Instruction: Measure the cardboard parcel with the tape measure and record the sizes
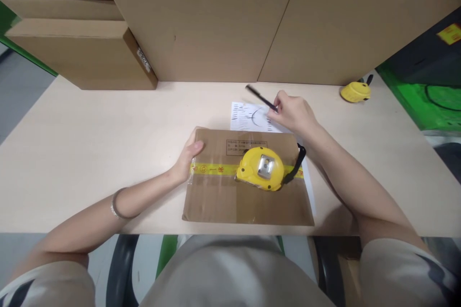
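My left hand [189, 155] grips the left edge of a flat cardboard box [212, 201], its thumb on the top face. On the box lies a yellow tape measure [254, 165] with a black wrist strap [297, 165]. A strip of yellow printed tape [212, 169] runs across the box. Past the box's far edge, my right hand [293, 111] pinches a black pen [261, 97], held slantwise above a sheet of paper [245, 117] with printed or written lines and a curved mark. The box covers the nearer part of the paper.
Large cardboard boxes [209, 29] stand along the back of the pale table [90, 153]. A smaller carton [86, 60] stands at the back left. Another yellow tape measure [355, 91] lies at the back right, near a green surface [441, 105].
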`<state>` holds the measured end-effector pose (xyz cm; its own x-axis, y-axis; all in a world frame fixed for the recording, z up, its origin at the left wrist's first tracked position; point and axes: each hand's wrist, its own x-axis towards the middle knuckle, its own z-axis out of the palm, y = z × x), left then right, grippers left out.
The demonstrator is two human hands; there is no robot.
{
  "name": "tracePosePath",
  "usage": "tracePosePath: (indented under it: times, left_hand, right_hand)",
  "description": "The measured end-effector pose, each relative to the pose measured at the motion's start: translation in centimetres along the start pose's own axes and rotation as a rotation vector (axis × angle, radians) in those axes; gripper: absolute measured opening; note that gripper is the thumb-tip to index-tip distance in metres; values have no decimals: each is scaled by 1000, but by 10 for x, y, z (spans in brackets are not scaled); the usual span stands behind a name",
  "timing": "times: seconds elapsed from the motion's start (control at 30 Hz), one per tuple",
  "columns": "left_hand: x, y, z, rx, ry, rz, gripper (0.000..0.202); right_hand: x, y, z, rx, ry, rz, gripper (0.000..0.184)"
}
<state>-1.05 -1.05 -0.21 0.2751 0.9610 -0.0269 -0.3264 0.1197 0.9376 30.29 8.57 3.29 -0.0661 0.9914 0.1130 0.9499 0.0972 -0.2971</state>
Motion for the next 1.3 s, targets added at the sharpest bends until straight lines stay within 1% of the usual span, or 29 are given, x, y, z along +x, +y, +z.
tracePosePath:
  times: [0.07, 0.13, 0.2, 0.23, 0.3, 0.37, 0.53, 0.77, 1.0, 1.3]
  left_hand:
    - [-1, 0, -1, 19, 0, -1, 51]
    - [-2, 1, -2, 43, 0, 16, 51]
    - [-3, 1, -2, 48, -13, 11, 52]
    - [-3, 1, -3, 44, -19, 3, 52]
    - [-3, 1, -3, 43, -26, -8, 54]
    - [-3, 0, -4, 58, -24, -4, 55]
    - [-5, 0, -6, 79, -30, -1, 56]
    - [-6, -1, -8, 87, -33, -16, 57]
    - [-6, -6, -10, 68, -54, -3, 55]
    - [-5, 2, -4, 69, -35, -11, 57]
  right_hand:
    - [4, 0, 3, 186, 84, 32, 5]
    - [7, 0, 11, 468, 130, 70, 16]
    - [7, 0, 22, 710, 99, 100, 26]
    - [7, -1, 28, 774, 66, 110, 29]
    - [7, -2, 36, 821, 13, 131, 34]
    - [8, -2, 40, 869, -14, 163, 37]
    - [12, -1, 38, 932, -50, 223, 29]
    - [10, 0, 41, 965, 26, 256, 27]
    - [12, 3, 45, 979, 51, 263, 27]
    - [16, 11, 58, 994, 121, 255, 28]
